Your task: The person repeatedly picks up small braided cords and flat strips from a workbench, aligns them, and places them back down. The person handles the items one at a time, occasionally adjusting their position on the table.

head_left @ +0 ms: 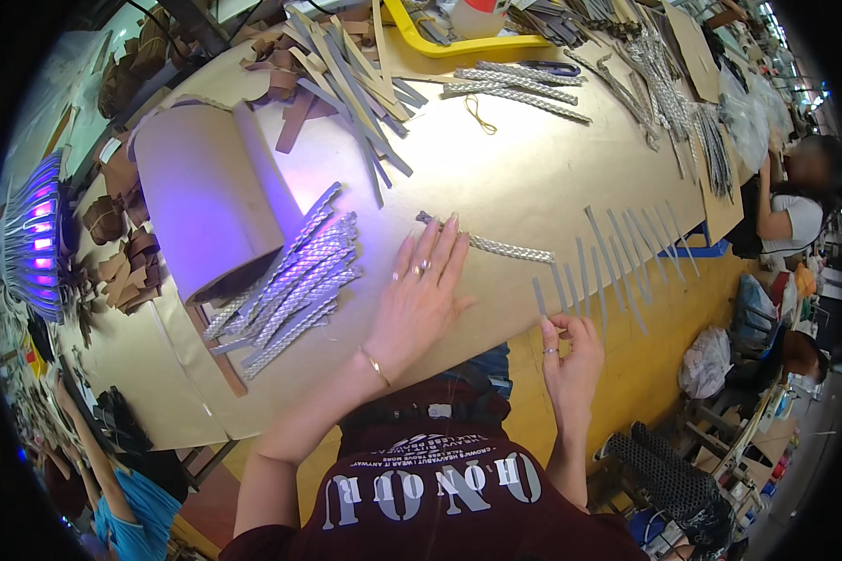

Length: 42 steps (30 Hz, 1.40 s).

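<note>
My left hand [423, 288] lies flat on the table, fingers stretched out. Its fingertips rest across one end of a silver-grey braided strap [512, 249], so part of that strap is hidden. Close to the table's front edge, my right hand [573, 353] pinches the near end of a thin grey strip [539, 294] between thumb and fingers. Further grey strips [601, 280] fan out in a row along the edge to the right, some overhanging it. A pile of finished-looking silver braids [299, 280] sits left of my left hand.
A large tan roll [206, 196] stands behind the braid pile. Brown and grey strips [351, 89] lie at the back, near a yellow tray [458, 45]. More braids [519, 84] lie far right of them. Co-workers sit at the right [786, 210] and lower left [140, 500].
</note>
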### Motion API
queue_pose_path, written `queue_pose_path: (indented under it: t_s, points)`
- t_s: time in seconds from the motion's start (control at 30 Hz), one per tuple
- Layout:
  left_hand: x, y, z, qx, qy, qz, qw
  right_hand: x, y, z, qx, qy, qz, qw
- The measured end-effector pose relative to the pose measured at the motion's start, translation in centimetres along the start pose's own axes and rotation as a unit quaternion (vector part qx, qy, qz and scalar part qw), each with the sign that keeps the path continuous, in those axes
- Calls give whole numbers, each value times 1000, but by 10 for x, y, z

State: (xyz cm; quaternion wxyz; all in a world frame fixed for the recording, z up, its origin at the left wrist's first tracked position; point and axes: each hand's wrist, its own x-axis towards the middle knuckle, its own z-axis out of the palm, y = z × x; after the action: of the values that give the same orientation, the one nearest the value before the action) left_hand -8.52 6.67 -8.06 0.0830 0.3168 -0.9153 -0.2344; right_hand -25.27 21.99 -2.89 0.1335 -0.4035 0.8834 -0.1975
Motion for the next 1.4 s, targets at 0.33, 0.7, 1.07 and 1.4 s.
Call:
queue_pose_path:
  t_s: [0.33, 0.7, 1.07, 1.4]
  points:
    - [-4, -6, -7, -12, -12, 13, 1000, 6, -4, -3, -2, -75, 169, 983]
    - [-6, -24, -24, -8, 95, -19, 995, 15, -36, -52, 63, -205, -180, 960]
    - [-1, -18, -33, -141, 42, -129, 981, 22, -54, 37, -3, -181, -238, 954]
    - [0, -1, -29, -140, 121, -234, 954, 27, -57, 33, 58, -183, -192, 962]
